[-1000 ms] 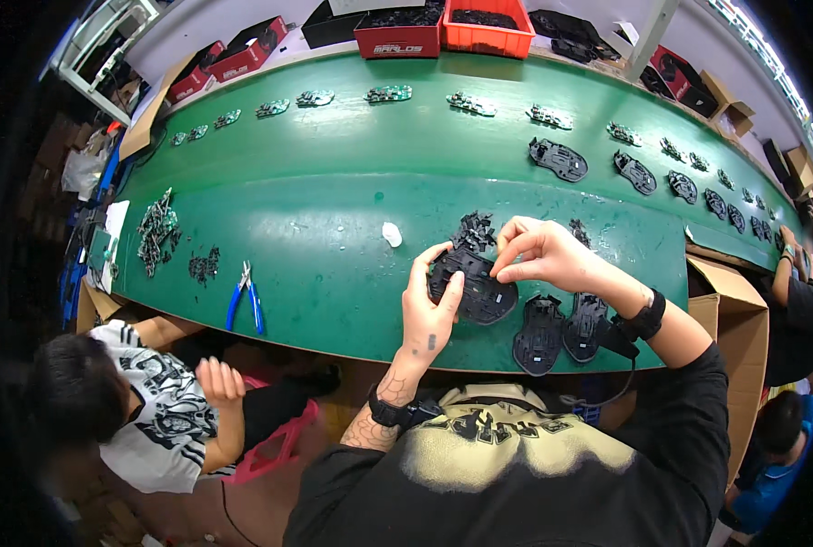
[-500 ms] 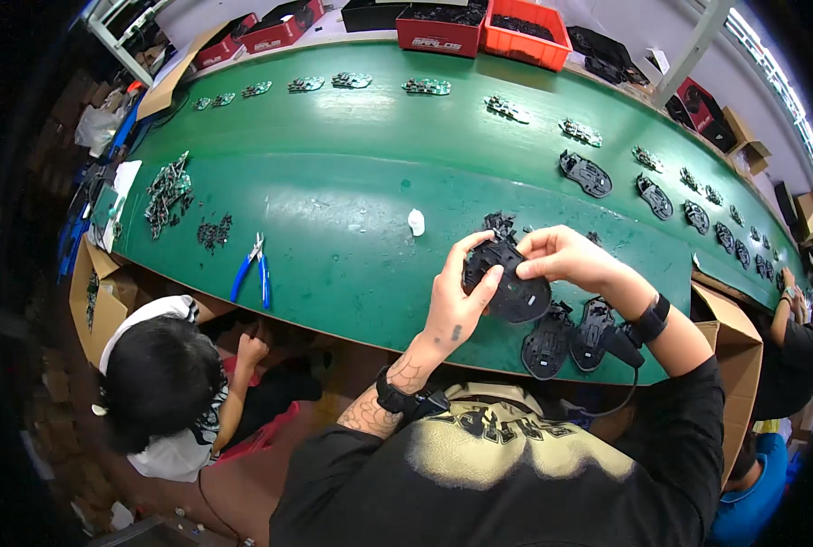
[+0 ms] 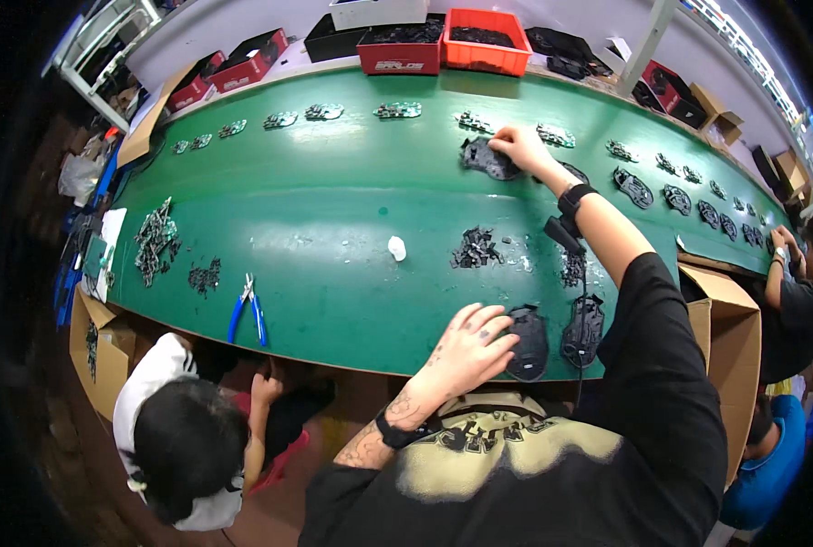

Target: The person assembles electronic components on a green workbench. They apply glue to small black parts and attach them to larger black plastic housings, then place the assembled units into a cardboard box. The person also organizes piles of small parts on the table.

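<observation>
Stretched far across the bench, my right hand point(image 3: 521, 151) pinches the edge of a black plastic mouse base point(image 3: 486, 159), just below the row of green circuit boards point(image 3: 476, 122). My left hand point(image 3: 470, 351) is open, its fingers apart, at the near edge. Its fingertips come up against another black mouse base point(image 3: 528, 343); whether they press on it I cannot tell. A third mouse base point(image 3: 583, 332) lies to the right of that one. Beyond them are a heap of small black parts point(image 3: 477, 249) and a second small pile point(image 3: 573, 269).
Blue-handled cutters point(image 3: 248, 310), a white lump point(image 3: 396, 248) and a pile of black-and-green parts point(image 3: 156, 242) lie on the green bench point(image 3: 333, 283). Red bins point(image 3: 399, 56) and an orange bin point(image 3: 488, 56) line the back. One person point(image 3: 187, 428) sits left; others are at right.
Both hands held a mouse base over the near bench before. Now my right hand has it at the far row, and my left hand has let go and dropped to the near edge. The view has shifted.
</observation>
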